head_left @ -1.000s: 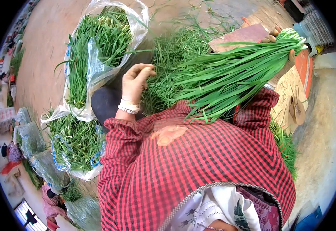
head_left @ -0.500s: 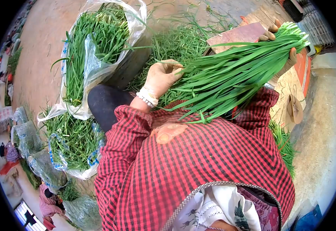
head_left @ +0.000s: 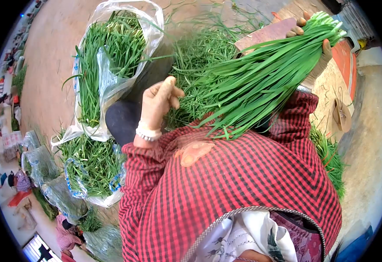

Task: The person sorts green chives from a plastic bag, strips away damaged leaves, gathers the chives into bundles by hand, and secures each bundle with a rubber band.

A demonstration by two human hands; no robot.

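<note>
Greens [head_left: 261, 74] gripped in the right hand [head_left: 323, 60] partly hide trimmings [head_left: 199, 54], the left hand [head_left: 157, 104] curled near a plastic bag [head_left: 155, 32].

A grey crate [head_left: 356, 21] stands at the upper right; a tan object [head_left: 344, 121] sits by a pale wooden board [head_left: 330, 81]; something blue [head_left: 358, 245] shows lower right; plastic-wrapped bundles [head_left: 64, 197] line the left; a person in pink checks [head_left: 67, 237] is beside them.
</note>
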